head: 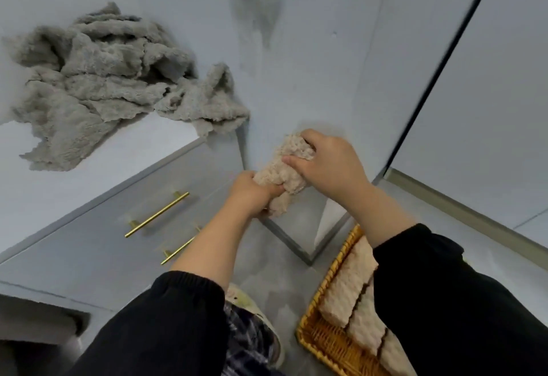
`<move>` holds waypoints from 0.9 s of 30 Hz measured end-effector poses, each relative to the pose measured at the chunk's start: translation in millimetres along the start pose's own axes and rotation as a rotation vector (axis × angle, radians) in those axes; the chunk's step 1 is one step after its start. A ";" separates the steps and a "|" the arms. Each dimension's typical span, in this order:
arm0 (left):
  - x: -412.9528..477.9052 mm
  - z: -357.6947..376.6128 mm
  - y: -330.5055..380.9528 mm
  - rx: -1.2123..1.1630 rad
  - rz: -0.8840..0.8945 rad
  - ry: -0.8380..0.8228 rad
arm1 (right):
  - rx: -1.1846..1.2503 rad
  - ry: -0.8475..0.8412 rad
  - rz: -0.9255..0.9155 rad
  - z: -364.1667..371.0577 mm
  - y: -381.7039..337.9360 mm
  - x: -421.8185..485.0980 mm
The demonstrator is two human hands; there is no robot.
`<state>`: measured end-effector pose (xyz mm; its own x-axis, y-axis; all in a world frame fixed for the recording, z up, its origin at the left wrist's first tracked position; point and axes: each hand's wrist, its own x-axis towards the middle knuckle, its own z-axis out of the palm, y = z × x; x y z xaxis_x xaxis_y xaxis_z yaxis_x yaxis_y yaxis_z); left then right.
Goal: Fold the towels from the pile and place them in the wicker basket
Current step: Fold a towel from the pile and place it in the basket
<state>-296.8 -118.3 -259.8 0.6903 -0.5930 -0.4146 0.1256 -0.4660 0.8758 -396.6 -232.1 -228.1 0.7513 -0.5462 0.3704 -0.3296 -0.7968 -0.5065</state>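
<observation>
Black long sleeves are worn; the left sleeve [166,325] and right sleeve [444,301] each end in a gathered cuff. The left hand [252,194] and right hand [329,162] are bare. Beside the left sleeve, dark plaid trousers [246,337] and a pale shoe [252,301] are seen.

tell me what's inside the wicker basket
Folded beige towels lie in a row inside the wicker basket, at least three showing, with bare weave at its near end. The right sleeve covers the rest, so its right side cannot be seen.
</observation>
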 end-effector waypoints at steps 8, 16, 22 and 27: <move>2.7 101.7 -49.9 -0.229 -0.359 -0.240 | 0.211 -0.048 0.394 -9.7 109.2 -75.8; 20.5 150.7 -91.6 -0.250 -0.309 -0.266 | 0.670 -0.544 0.774 -2.3 210.3 -128.6; 35.7 163.6 -116.2 0.096 -0.209 -0.388 | 0.540 -0.855 0.745 4.7 234.2 -139.8; 41.0 170.8 -150.1 0.136 -0.223 -0.403 | 0.354 -0.956 0.688 48.6 228.1 -144.3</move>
<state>-409.1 -184.8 -450.5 0.3226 -0.6638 -0.6747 0.1264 -0.6762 0.7258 -552.5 -322.5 -434.9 0.6483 -0.2972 -0.7010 -0.7609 -0.2223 -0.6095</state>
